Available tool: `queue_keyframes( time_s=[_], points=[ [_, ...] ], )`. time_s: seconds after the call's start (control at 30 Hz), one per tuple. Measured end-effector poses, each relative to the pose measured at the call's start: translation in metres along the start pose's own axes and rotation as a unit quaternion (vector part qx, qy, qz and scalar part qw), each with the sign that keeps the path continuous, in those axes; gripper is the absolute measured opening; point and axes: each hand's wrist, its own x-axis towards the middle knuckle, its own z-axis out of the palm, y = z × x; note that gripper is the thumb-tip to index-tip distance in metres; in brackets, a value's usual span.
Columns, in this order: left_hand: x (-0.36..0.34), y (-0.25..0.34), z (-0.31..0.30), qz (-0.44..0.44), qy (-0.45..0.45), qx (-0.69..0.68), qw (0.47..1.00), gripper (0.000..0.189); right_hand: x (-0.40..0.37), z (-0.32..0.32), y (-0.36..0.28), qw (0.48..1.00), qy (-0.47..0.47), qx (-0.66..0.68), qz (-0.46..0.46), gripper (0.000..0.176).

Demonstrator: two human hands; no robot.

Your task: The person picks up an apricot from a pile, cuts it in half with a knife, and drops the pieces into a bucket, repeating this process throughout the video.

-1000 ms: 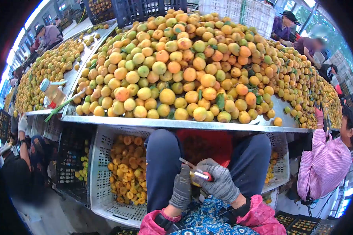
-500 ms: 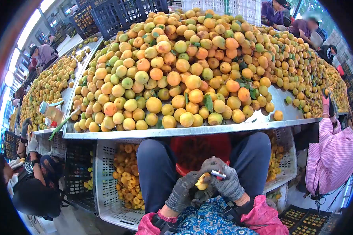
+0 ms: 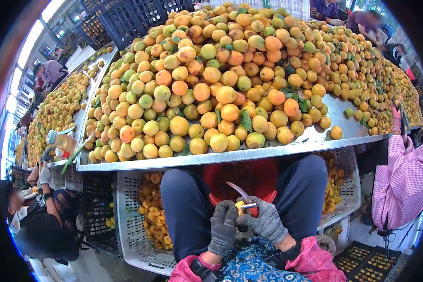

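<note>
Above the red basin [image 3: 263, 188], my right hand [image 3: 266, 220], in a grey glove, is closed round a knife [image 3: 239, 190] with a red and silver handle and a curved blade that points up and left. My left hand [image 3: 223, 226], in a darker grey glove, is closed at a small piece of yellow fruit [image 3: 240, 207] between the two hands. The fingers partly cover the fruit. A large heap of yellow-orange fruit [image 3: 211, 75] lies on the metal table [image 3: 183, 164] in front.
White crates [image 3: 127, 225] with cut fruit stand on both sides of my legs. A bottle [image 3: 63, 141] is on the table's left part. Co-workers sit at far left and far right. Black crates [image 3: 131, 21] stand behind the heap.
The knife blade has come into view, pointing up and left. The fruit piece has moved slightly up and is more covered. My head view has shifted slightly.
</note>
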Motion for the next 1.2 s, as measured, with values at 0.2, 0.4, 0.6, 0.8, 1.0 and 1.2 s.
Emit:
queue_keyframes(
  time_s=[0.2, 0.4, 0.6, 0.8, 1.0, 1.2],
  points=[
    [0.002, -0.011, 0.004, 0.045, 0.017, 0.033, 0.998, 0.020, 0.001, 0.004, 0.015, 1.000, -0.018, -0.025, 0.000, 0.041],
    [0.004, -0.016, 0.003, 0.126, 0.012, 0.132, 0.983, 0.023, 0.003, 0.010, 0.032, 0.999, -0.032, 0.000, -0.014, 0.039],
    [0.005, 0.015, 0.014, 0.006, 0.012, -0.029, 0.999, 0.031, 0.010, -0.002, 0.008, 0.992, -0.023, 0.114, 0.055, 0.047],
    [0.002, -0.001, 0.003, -0.078, -0.038, -0.067, 0.994, 0.030, 0.007, 0.005, 0.019, 0.997, -0.027, 0.067, 0.040, 0.047],
    [0.003, -0.013, 0.009, 0.005, -0.015, 0.057, 0.998, 0.022, 0.004, 0.011, 0.039, 1.000, -0.013, 0.003, -0.020, 0.040],
    [0.005, -0.023, 0.009, 0.051, -0.022, 0.128, 0.990, 0.019, 0.003, 0.017, 0.046, 0.999, 0.001, 0.013, -0.037, 0.041]
  ],
)
